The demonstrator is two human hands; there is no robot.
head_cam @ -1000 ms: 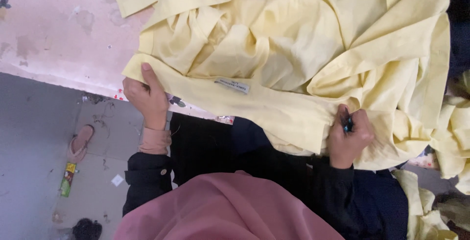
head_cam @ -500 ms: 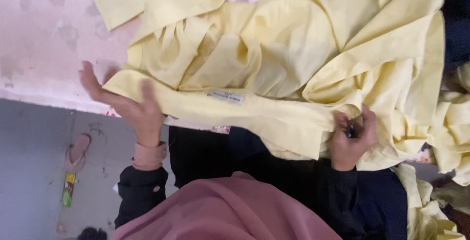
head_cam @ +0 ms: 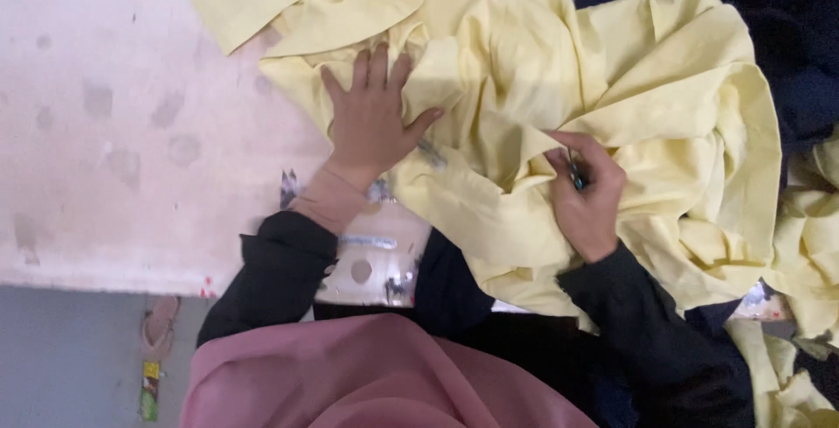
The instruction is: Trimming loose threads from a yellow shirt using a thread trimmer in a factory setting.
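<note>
Now the left hand [head_cam: 371,122] lies flat, fingers spread wide, pressing on the crumpled pale yellow garment [head_cam: 612,96] that covers the middle and right of the pinkish-white table [head_cam: 114,157]; the right hand [head_cam: 587,188] is curled narrow, pinching a fold of the same fabric w/ a small dark tool [head_cam: 576,175] between thumb and fingers. Dark navy cloth [head_cam: 786,17] sits at the top right, touching the garment's far edge; more yellow pieces [head_cam: 817,245] lie at the right edge.

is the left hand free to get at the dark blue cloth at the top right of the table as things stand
Probably not directly. The left hand lies flat on the yellow garment, whose bunched folds and the right hand sit between it and the dark blue cloth.
</note>
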